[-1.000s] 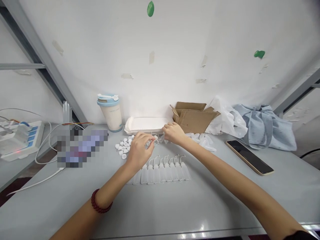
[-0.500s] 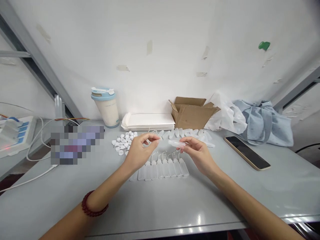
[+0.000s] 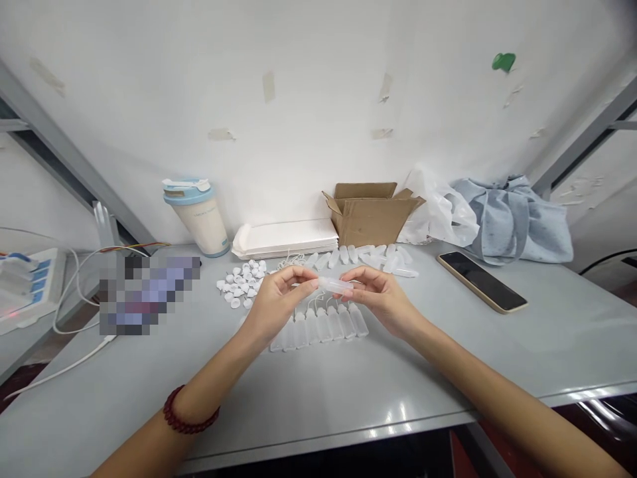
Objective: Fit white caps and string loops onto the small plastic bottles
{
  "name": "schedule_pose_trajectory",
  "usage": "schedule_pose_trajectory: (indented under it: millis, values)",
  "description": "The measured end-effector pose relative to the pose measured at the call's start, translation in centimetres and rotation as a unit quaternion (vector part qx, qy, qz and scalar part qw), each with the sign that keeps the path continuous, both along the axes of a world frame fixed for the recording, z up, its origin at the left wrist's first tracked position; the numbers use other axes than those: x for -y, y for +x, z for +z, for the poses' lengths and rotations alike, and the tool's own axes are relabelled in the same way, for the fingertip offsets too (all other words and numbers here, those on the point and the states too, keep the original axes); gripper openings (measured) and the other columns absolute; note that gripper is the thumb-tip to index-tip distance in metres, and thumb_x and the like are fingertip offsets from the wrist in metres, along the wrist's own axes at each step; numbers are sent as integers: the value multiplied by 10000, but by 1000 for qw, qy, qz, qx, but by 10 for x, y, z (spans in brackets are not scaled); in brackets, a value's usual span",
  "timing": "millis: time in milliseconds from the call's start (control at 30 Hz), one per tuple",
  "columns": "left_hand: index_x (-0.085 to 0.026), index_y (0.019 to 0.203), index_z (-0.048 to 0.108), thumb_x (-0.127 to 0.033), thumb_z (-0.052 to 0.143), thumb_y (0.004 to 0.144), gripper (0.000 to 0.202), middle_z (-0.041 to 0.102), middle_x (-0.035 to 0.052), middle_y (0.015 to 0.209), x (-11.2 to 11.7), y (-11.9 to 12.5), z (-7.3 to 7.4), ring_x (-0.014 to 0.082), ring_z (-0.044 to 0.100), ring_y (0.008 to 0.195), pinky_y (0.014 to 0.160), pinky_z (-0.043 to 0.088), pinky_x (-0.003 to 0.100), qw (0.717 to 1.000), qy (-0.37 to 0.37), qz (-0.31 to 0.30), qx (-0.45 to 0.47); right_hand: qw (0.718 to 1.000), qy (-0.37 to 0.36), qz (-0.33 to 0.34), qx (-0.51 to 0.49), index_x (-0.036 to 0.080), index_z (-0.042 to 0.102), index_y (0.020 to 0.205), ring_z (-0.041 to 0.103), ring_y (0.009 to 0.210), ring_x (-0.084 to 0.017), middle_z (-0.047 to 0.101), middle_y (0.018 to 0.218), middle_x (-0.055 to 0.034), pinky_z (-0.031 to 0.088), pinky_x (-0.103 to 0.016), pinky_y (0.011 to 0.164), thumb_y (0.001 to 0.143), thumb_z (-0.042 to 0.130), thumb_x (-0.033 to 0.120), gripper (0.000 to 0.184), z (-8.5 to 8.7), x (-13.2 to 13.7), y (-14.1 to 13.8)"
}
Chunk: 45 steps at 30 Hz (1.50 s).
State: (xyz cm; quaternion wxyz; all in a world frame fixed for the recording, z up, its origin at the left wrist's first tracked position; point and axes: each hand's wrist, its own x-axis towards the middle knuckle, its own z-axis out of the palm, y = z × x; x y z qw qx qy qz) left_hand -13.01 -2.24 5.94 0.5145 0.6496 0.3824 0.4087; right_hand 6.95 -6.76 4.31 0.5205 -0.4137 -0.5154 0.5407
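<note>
My right hand [image 3: 381, 299] grips a small clear plastic bottle [image 3: 334, 285], held sideways above the grey table [image 3: 348, 392]. My left hand [image 3: 279, 302] pinches a small part at the bottle's left end; I cannot make out what it is. Just beneath both hands lies a row of several finished bottles with curved nozzles [image 3: 321, 324]. A heap of white caps [image 3: 241, 284] sits to the left, and loose empty bottles [image 3: 368, 255] lie behind my hands.
Against the wall stand a blue-lidded cup [image 3: 195, 216], a flat white tray [image 3: 286, 238], an open cardboard box [image 3: 371, 212], a plastic bag [image 3: 435, 212] and a blue cloth bag [image 3: 517, 219]. A phone [image 3: 480, 281] lies at the right. A power strip [image 3: 24, 282] with cables is at far left.
My right hand picked a bottle from the pile by the box and drew it back toward me. Both hands have come together over the row of bottles.
</note>
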Motion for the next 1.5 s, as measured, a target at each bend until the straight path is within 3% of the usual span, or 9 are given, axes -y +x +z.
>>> schedule_pose_trajectory:
  millis: [367, 500, 667, 767, 867, 1000, 1333, 1433, 1500]
  values:
    - [-212, 881, 708, -319, 634, 812, 147, 701, 24, 863, 8, 3, 2, 184, 621, 824, 748, 466, 303, 990, 110, -46, -82, 998, 19, 60, 1, 188, 630, 919, 700, 854, -189, 726, 858, -38, 522, -379, 852, 752, 727, 288, 218, -4, 2, -5]
    - [-209, 885, 698, -306, 580, 843, 159, 681, 26, 854, 10, 8, -1, 188, 616, 845, 771, 467, 310, 988, 105, -76, -85, 990, 101, 24, 97, 211, 576, 1192, 683, 788, -171, 716, 836, -24, 544, -368, 789, 794, 674, 275, 416, -9, 9, -14]
    - [-196, 959, 683, -309, 549, 866, 199, 671, 44, 892, 10, 9, -6, 195, 612, 889, 806, 485, 322, 988, 80, -116, -65, 901, 302, -91, 299, 238, 523, 1314, 616, 639, -134, 706, 824, -23, 545, -300, 677, 866, 579, 237, 451, -20, 16, -19]
    - [-215, 1061, 629, -325, 600, 838, 251, 647, 62, 1027, 12, 11, -10, 202, 598, 918, 793, 493, 336, 984, 151, -9, -94, 863, 345, -139, 342, 255, 536, 1297, 612, 641, -135, 707, 863, -34, 547, -275, 633, 888, 555, 253, 410, -22, 15, -19]
    - [-202, 1139, 554, -294, 650, 796, 369, 558, 105, 1157, 19, 14, -12, 241, 541, 1028, 814, 480, 373, 920, 343, 143, -124, 819, 372, -205, 386, 234, 561, 1253, 597, 608, -137, 671, 746, -20, 533, -258, 575, 894, 553, 262, 361, -23, 12, -17]
    - [-171, 983, 572, -229, 631, 816, 187, 580, 80, 939, 29, 20, -11, 217, 555, 915, 795, 474, 365, 854, 483, 133, -137, 771, 424, -236, 412, 211, 569, 1208, 642, 675, -152, 687, 808, -54, 547, -259, 601, 902, 529, 224, 309, -26, 10, -17]
    - [-210, 853, 654, -269, 556, 874, 117, 621, 32, 858, 21, 16, -6, 173, 577, 839, 780, 484, 303, 971, 220, -22, -91, 859, 361, -140, 335, 249, 518, 1271, 659, 761, -149, 694, 996, -66, 590, -274, 629, 907, 523, 213, 366, -18, 18, -22]
    - [-217, 915, 668, -291, 532, 891, 156, 634, 40, 889, 17, 15, -9, 181, 592, 855, 764, 497, 308, 970, 212, -31, -118, 867, 349, -125, 332, 245, 529, 1280, 648, 744, -148, 696, 957, -62, 586, -285, 635, 906, 519, 213, 376, -16, 14, -19]
    - [-190, 1043, 639, -279, 535, 888, 207, 633, 80, 965, 14, 15, -11, 212, 589, 916, 786, 494, 345, 940, 300, 30, -159, 875, 322, -134, 335, 216, 584, 1221, 642, 721, -152, 695, 887, -61, 576, -276, 608, 895, 538, 240, 330, -15, 11, -15]
